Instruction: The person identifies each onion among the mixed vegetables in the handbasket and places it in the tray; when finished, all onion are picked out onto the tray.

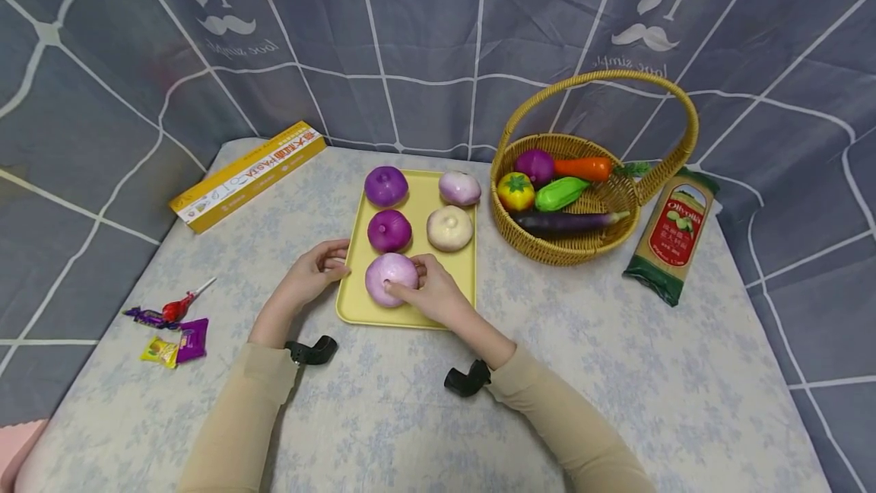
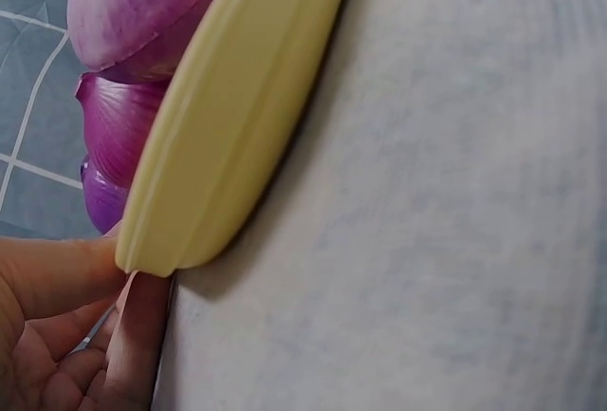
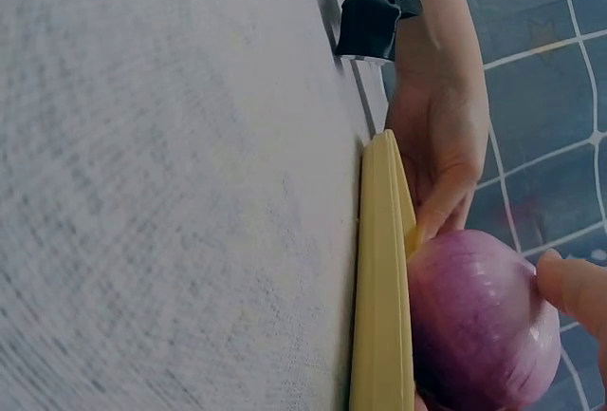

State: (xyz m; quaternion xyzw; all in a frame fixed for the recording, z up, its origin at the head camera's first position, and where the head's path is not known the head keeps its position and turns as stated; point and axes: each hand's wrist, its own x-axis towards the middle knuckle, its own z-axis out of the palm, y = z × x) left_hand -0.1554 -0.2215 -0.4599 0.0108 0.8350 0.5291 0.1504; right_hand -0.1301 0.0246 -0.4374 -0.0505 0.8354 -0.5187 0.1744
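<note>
Both arms wear long beige sleeves (image 1: 239, 417), each wrist carrying a small black strapped-on camera mount (image 1: 468, 379)

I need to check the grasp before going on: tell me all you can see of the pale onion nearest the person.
The pale onion is round, light purple fading to whitish, with a smooth, slightly glossy skin and a small dimple on top. It sits upright at the near end of the yellow tray, in front of two darker purple onions. The right hand curls round its right side; the left hand holds the tray's edge, not the onion.

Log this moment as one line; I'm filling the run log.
left hand: holds tray edge | right hand: grips onion on tray
</note>
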